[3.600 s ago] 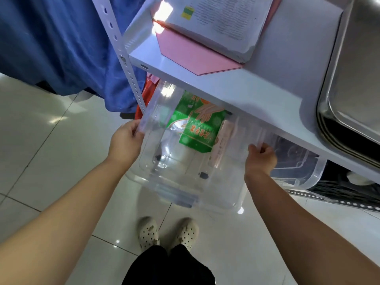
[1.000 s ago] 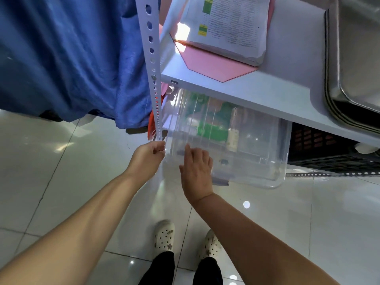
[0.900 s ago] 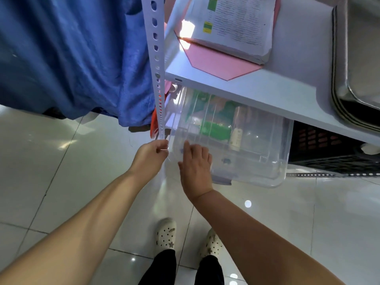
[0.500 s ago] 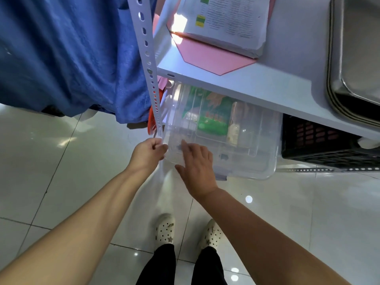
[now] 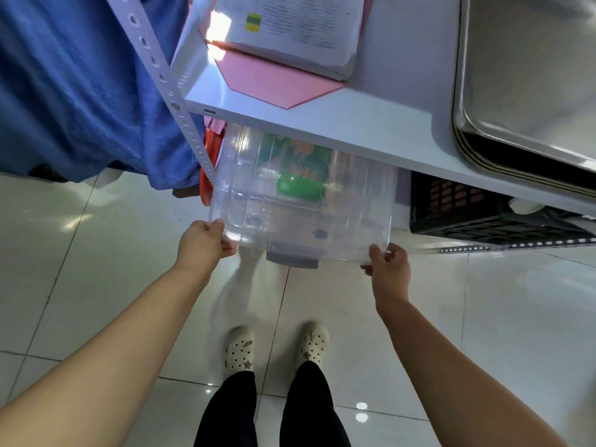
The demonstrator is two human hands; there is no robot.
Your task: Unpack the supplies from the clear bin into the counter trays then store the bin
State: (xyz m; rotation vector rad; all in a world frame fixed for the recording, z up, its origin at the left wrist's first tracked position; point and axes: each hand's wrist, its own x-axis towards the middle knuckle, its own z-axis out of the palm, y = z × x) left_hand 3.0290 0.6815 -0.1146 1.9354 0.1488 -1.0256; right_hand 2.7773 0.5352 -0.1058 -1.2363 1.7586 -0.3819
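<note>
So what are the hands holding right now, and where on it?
Both hold the clear bin: the left hand at its near left corner, the right hand at its near right corner, along the front rim.

The floor [image 5: 96, 253] is glossy pale tile with thin dark grout lines and bright light reflections. A white shelf [image 5: 371, 130] is carried on a perforated white upright [image 5: 180, 117]. Blue fabric [image 5: 80, 85] hangs to the left; a black slotted crate [image 5: 467, 204] sits beneath the shelf.
</note>
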